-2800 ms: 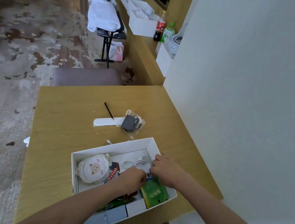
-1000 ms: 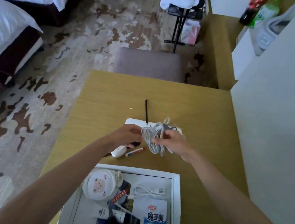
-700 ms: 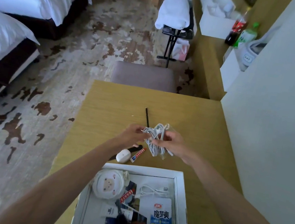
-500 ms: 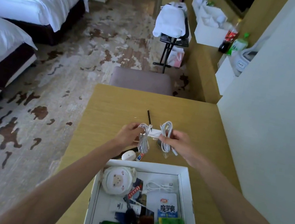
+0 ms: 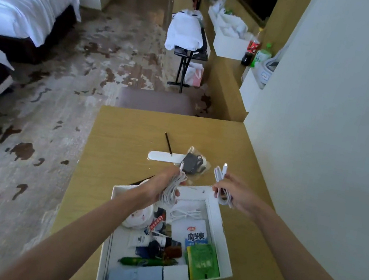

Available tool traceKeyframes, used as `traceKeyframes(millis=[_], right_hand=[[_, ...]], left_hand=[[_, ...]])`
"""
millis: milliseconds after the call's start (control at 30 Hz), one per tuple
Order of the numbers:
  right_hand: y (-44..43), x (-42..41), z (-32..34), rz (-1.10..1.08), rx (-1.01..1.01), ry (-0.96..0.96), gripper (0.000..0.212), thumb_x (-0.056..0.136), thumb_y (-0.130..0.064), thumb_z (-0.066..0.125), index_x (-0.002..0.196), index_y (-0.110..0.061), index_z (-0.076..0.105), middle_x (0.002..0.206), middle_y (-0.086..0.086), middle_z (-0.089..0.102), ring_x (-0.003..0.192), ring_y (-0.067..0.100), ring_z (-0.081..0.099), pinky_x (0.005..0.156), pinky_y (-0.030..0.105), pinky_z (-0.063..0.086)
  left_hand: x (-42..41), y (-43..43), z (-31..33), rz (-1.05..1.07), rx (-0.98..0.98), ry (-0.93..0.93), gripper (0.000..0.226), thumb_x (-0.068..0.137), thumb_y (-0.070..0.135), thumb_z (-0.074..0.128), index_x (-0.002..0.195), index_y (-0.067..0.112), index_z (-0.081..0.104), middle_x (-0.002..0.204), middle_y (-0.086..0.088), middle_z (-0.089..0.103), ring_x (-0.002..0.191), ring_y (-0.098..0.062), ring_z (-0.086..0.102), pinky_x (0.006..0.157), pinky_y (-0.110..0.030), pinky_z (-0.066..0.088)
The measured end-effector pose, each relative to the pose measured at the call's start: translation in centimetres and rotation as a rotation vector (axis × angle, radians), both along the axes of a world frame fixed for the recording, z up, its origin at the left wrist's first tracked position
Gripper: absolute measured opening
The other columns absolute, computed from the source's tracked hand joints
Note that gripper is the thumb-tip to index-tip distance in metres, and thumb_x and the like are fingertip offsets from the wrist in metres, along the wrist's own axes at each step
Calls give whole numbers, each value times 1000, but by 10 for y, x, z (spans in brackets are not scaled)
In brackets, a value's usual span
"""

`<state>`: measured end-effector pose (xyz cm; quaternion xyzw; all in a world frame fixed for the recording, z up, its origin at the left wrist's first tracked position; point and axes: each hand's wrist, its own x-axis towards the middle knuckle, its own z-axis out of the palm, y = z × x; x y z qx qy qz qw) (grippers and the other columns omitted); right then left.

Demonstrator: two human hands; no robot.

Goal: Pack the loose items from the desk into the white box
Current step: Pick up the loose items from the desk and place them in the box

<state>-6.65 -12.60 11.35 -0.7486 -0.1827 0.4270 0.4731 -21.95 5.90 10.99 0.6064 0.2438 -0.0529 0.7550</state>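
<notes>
The white box (image 5: 225,245) sits open on the wooden desk (image 5: 117,153), filled with several small items. My left hand (image 5: 161,186) grips a coiled white cable (image 5: 172,190) above the box's far left corner. My right hand (image 5: 234,193) holds a second white cable bundle (image 5: 221,182) just beyond the box's far right corner, with a plug end sticking up. Loose on the desk past my hands lie a black pen (image 5: 168,142), a flat white oblong piece (image 5: 164,156) and a clear bag with a dark charger (image 5: 193,163).
A white wall (image 5: 329,115) runs along the desk's right edge. A grey padded stool (image 5: 155,101) stands at the desk's far edge. Beds are at the left, and a luggage rack with white linen (image 5: 186,32) stands beyond on patterned carpet.
My hands have pulled the tangled white cables apart into two bundles, one in each hand, and drawn back toward the box. Earlier both hands were inside the box.
</notes>
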Motion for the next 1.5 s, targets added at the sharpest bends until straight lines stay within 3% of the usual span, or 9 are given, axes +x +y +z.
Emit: traceKeyframes(millis=[167, 267, 400, 733, 933, 1033, 1167, 1300, 1500], right_hand=[[-19, 16, 7, 34, 37, 52, 37, 87, 2, 55, 122, -7, 49, 91, 13, 56, 73, 15, 53, 58, 22, 46], [-26, 22, 6, 108, 52, 62, 29, 87, -10, 65, 113, -4, 53, 80, 6, 55, 68, 11, 52, 58, 20, 46], [-26, 26, -3, 170, 23, 50, 28, 89, -25, 63, 110, -6, 58, 76, 4, 58, 67, 12, 53, 67, 26, 45], [-34, 36, -1, 377, -147, -180, 19, 93, -25, 59, 104, -10, 59, 89, 5, 61, 78, 15, 59, 67, 23, 51], [-33, 34, -5, 230, -31, -226, 25, 86, -27, 68, 108, -18, 62, 102, 7, 70, 95, 20, 67, 86, 33, 55], [-31, 29, -6, 188, 0, -225, 25, 85, -25, 70, 108, -19, 62, 96, 1, 73, 90, 13, 70, 83, 30, 56], [-29, 18, -8, 204, -5, -241, 14, 87, -21, 68, 100, -24, 63, 94, -1, 73, 87, 11, 71, 76, 25, 57], [-29, 2, -11, 201, -25, -265, 18, 86, -17, 70, 103, -19, 64, 95, -3, 73, 88, 9, 70, 75, 24, 55], [-28, -21, -12, 358, -118, -475, 14, 87, -23, 68, 100, -30, 69, 90, -9, 72, 80, 2, 65, 70, 16, 50]], left_hand=[[8, -13, -5, -120, 215, 41, 49, 98, 46, 26, 110, 5, 51, 84, -6, 54, 64, -12, 53, 55, -23, 48], [11, -13, -8, -80, 263, 50, 32, 96, 37, 44, 117, 12, 42, 105, -13, 53, 77, -18, 55, 65, -30, 50], [15, -13, -14, -72, 375, 85, 33, 91, 18, 56, 117, 13, 37, 114, -18, 55, 80, -13, 60, 59, -19, 53], [32, -19, -36, -194, 684, -52, 34, 90, 14, 59, 123, 17, 59, 108, -6, 60, 81, -31, 64, 72, -44, 57], [31, -21, -45, -301, 1122, -193, 24, 92, 35, 53, 116, 31, 53, 101, 8, 66, 85, -13, 62, 72, -34, 52], [29, -25, -56, -306, 1227, -247, 25, 93, 36, 53, 116, 27, 53, 101, 4, 67, 82, -11, 61, 67, -25, 46], [31, -25, -78, -362, 1391, -292, 31, 94, 37, 49, 115, 16, 58, 106, -5, 68, 88, -25, 66, 71, -36, 53], [33, -32, -98, -482, 1538, -265, 29, 96, 34, 41, 115, 17, 56, 116, -4, 65, 100, -22, 63, 79, -37, 54], [20, -24, -110, -442, 1453, -259, 37, 94, 26, 50, 129, 14, 53, 136, -5, 54, 122, -21, 53, 94, -36, 50]])
